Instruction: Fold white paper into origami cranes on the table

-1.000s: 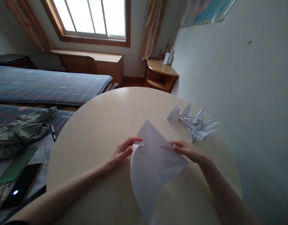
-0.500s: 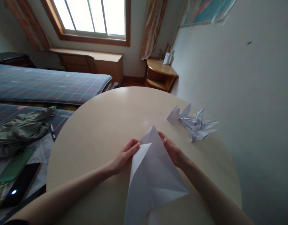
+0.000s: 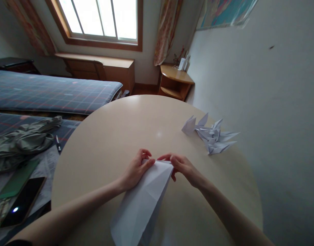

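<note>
Left fingers (image 3: 148, 165) and right fingers (image 3: 176, 162) clamp paper (image 3: 146, 194) at its far edge — table rim (image 3: 152, 97) well beyond.

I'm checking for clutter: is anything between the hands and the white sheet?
Nothing visible: the left hand grips the white sheet near its upper edge; the right hand is at its corner. The folded paper pieces lie apart, farther right.

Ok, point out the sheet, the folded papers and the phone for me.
Sheet (image 3: 142, 201): head view, on the middle of its upper face.
Folded papers (image 3: 212, 139): head view, on the middle of the cluster.
Phone (image 3: 24, 201): head view, on the middle of its dark face.
</note>
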The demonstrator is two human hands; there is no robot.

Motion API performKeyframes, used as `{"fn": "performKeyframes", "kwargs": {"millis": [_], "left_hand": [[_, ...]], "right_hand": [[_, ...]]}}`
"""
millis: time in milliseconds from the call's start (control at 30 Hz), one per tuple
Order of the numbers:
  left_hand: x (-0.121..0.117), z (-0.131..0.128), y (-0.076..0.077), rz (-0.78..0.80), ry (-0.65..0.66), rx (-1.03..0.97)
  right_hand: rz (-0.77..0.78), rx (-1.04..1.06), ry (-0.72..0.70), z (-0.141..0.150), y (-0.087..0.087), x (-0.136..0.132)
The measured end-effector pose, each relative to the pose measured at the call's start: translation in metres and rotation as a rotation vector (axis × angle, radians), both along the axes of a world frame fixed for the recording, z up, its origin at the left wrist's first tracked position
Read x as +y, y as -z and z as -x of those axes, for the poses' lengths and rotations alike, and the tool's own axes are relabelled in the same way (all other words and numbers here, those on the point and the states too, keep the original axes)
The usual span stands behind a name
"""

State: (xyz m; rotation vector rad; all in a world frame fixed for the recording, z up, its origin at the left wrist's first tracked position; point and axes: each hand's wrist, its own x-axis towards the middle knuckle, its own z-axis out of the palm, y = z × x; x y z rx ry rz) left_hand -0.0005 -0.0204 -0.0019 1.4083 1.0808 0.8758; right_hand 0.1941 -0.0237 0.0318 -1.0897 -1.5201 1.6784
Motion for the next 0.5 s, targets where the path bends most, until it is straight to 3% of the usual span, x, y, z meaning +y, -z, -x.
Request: {"fn": "performKeyframes", "kwargs": {"millis": [333, 500], "left_hand": [[0.0064, 0.0056, 0.0, -0.136, 0.095, 0.251], [0.0063, 0.0054, -0.0021, -0.172, 0.12, 0.301]], "right_hand": [[-0.04, -0.229, -0.122, -0.008, -0.0002, 0.0031], [-0.206, -0.404, -0.165, -0.0083, 0.0015, 0.0029]]}}
